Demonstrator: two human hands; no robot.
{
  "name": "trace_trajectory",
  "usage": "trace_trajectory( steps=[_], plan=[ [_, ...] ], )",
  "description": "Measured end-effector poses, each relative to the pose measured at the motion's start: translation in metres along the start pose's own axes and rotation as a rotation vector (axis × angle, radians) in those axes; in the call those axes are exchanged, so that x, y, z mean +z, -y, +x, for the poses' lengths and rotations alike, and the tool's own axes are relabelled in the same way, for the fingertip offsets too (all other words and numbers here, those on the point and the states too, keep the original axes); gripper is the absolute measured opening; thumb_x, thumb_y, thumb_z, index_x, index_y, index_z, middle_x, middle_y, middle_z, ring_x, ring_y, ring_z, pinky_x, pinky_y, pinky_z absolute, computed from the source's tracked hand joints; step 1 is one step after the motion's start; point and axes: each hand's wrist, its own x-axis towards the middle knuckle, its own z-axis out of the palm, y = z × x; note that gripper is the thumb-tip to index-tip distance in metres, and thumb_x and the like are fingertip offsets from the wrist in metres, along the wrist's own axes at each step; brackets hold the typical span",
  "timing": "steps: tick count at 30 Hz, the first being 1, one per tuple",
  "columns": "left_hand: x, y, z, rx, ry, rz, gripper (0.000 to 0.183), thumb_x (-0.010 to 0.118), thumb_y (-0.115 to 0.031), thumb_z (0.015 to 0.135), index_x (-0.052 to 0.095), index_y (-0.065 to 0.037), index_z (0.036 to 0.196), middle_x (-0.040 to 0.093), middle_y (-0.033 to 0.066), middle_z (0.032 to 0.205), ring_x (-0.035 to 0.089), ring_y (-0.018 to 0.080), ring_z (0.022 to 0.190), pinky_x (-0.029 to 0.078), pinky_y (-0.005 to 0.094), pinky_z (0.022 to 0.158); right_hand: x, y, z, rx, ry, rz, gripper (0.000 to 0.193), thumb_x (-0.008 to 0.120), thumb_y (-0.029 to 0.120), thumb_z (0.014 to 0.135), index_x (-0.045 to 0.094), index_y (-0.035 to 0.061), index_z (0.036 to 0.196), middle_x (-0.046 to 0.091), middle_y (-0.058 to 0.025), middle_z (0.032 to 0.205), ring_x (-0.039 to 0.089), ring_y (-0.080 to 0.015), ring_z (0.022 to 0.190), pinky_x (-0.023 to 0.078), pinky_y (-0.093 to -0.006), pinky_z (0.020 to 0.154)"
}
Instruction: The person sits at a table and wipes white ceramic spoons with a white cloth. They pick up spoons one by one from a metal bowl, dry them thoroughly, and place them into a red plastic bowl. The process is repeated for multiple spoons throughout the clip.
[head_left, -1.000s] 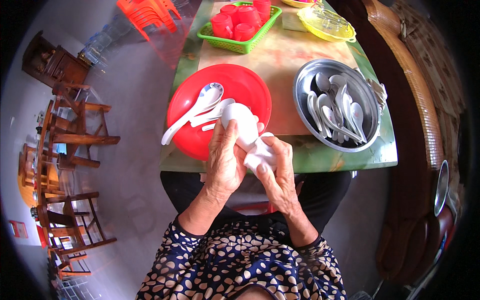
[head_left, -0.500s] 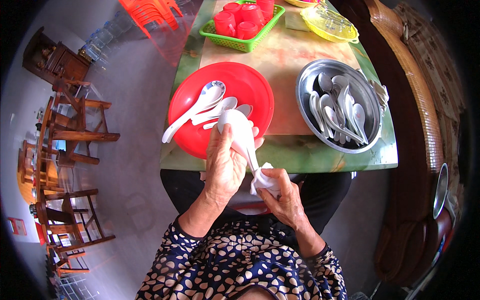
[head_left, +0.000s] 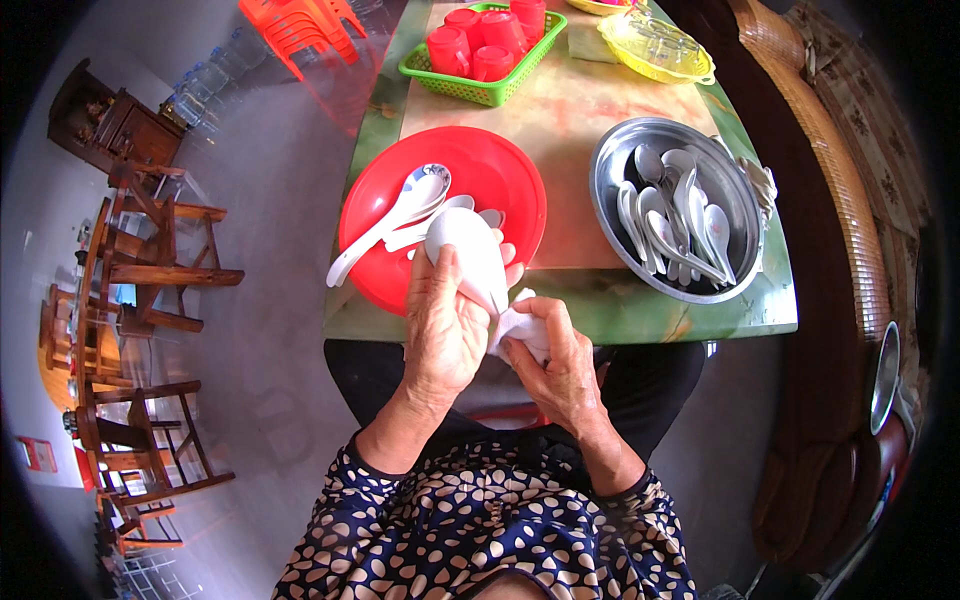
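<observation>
My left hand (head_left: 447, 325) is closed around the bowl of a large white soup spoon (head_left: 468, 255), its rounded side facing up. In my right hand (head_left: 560, 360) a bunched white cloth (head_left: 520, 330) is pinched around the spoon's handle, which it mostly hides. Just beyond my left hand, a red basin (head_left: 510, 170) holds several white spoons (head_left: 410, 200), one with a blue pattern and its handle over the rim. To the right stands a steel bowl (head_left: 610, 150) with many white spoons and a metal one (head_left: 650, 163) in it.
Red mugs (head_left: 500, 40) fill a green basket (head_left: 480, 92) at the table's far end, beside a yellow basket (head_left: 655, 62) of glasses. A green-edged table (head_left: 640, 325) carries everything. Wooden chairs (head_left: 160, 270) stand left; a dark wooden bench (head_left: 810, 300) runs along the right.
My right hand and the cloth have slid up the spoon's handle, nearer its bowl. The spoon has shifted slightly toward me and left in my left hand.
</observation>
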Motion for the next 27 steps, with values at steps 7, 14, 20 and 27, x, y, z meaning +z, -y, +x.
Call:
trace_trajectory(
  steps=[7,14,20,27],
  plan=[
    [-0.012,-0.011,0.01,-0.008,0.109,-0.002,0.051,0.043,-0.032,0.098,0.032,-0.005,0.139,0.045,0.0202,0.134,0.058,0.031,0.108,0.053,0.0482,0.088,-0.022,0.001,-0.02,0.373,0.269,0.274,0.039,0.066,0.007,0.08,0.046,0.0041,0.113,0.065,-0.0206,0.086,0.067,-0.0344,0.078,0.053,-0.037,0.065],
    [0.005,0.008,0.01,0.378,-0.088,0.599,0.056,0.059,-0.011,0.089,0.026,-0.018,0.133,0.052,0.0121,0.114,0.057,0.0178,0.09,0.054,0.0304,0.063,0.014,-0.012,-0.037,-0.12,0.023,-0.23,0.045,0.067,0.002,0.074,0.048,0.0064,0.114,0.061,-0.0209,0.095,0.064,-0.0393,0.08,0.053,-0.0431,0.064],
    [-0.042,0.0,0.024,-0.1,0.055,-0.169,0.04,0.055,-0.032,0.093,0.047,-0.008,0.124,0.056,0.0091,0.097,0.045,0.0095,0.06,0.035,0.0207,0.045,-0.026,0.011,-0.035,-0.189,0.46,0.14,0.046,0.068,0.006,0.076,0.049,0.0061,0.118,0.066,-0.019,0.097,0.067,-0.0344,0.084,0.056,-0.0388,0.069],
    [-0.017,0.01,0.002,-0.287,0.097,-0.161,0.052,0.045,-0.042,0.095,0.044,-0.004,0.131,0.057,0.0133,0.122,0.057,0.023,0.106,0.047,0.0387,0.094,-0.026,0.024,0.007,-0.363,-0.083,-0.107,0.05,0.07,-0.001,0.069,0.056,0.0052,0.116,0.054,-0.0177,0.108,0.063,-0.0315,0.09,0.051,-0.0338,0.075]
  ],
)
